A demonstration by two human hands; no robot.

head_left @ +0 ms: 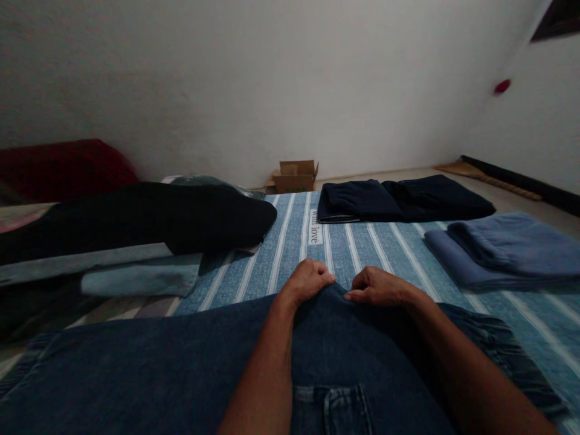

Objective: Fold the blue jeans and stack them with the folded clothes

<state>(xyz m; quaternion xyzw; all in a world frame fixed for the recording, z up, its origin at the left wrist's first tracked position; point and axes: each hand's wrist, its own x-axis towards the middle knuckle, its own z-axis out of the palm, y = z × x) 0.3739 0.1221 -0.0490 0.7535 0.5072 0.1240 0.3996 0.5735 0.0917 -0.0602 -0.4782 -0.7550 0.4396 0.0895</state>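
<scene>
Dark blue jeans (190, 362) lie spread sideways across the near part of the bed, with a gathered waistband at the right and a pocket flap near the bottom. At their far edge, my left hand (308, 281) pinches the denim between thumb and fingers. A short gap to the right, my right hand (378, 286) grips the same edge, fingers curled and thumb on top. Between the two hands the cloth is raised into a small peak. My forearms cover part of the jeans.
A blue striped bedsheet (254, 272) lies underneath. Folded dark navy trousers (403, 199) and folded lighter blue trousers (512, 251) rest at the right. Black and pale clothes (194, 211) are heaped at the left. A cardboard box (295, 178) stands by the wall beyond the bed.
</scene>
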